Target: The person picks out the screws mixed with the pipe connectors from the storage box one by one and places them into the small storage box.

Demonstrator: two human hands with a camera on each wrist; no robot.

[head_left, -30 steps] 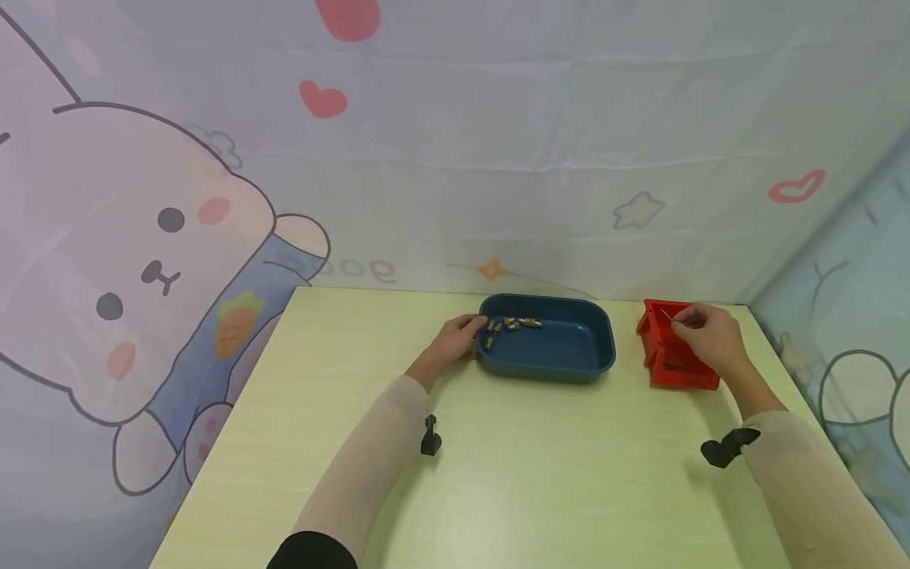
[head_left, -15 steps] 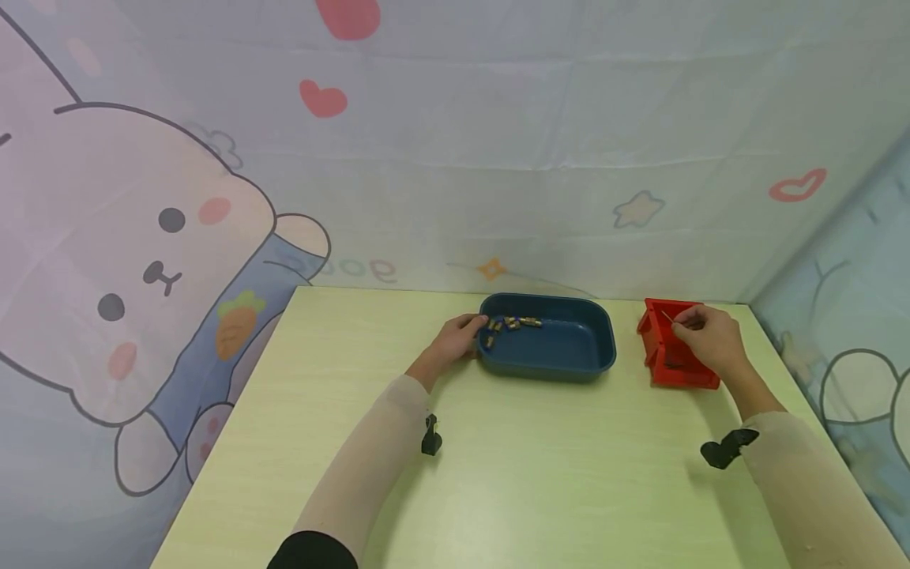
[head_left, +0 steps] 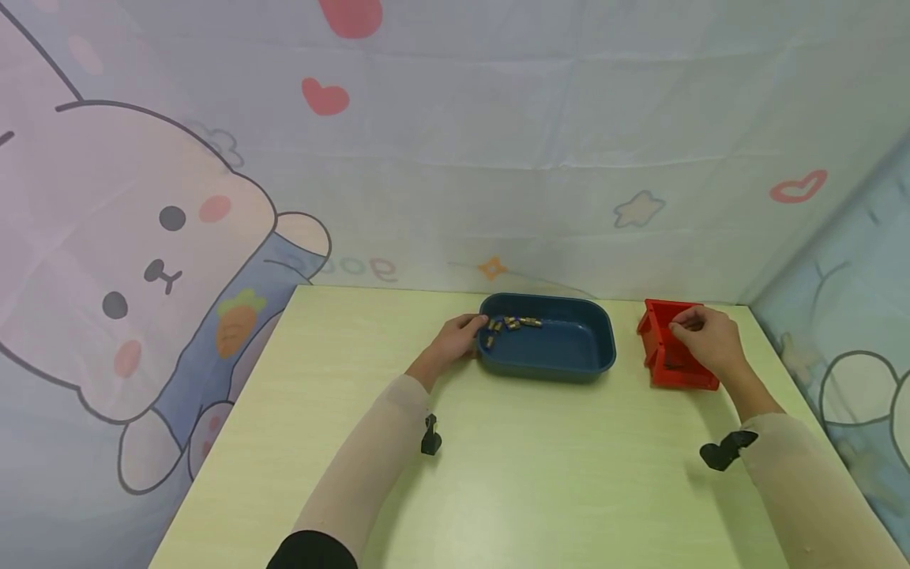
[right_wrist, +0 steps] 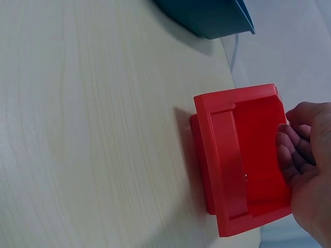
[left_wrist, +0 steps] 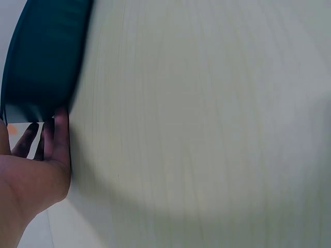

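At three o'clock on the pale wooden table, the right hand, fingers curled, contents indiscernible, is dipping lower into the red plastic bin; the thin pin is gone. The left hand is still gripping the dark blue oval tray at twelve o'clock.

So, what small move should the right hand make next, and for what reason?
Probably lift clear of the red bin and go toward the blue tray. The right hand hovers over the bin with curled fingers; whether it pinches anything is unclear. The small brass pieces lie in the tray, beside the left hand.
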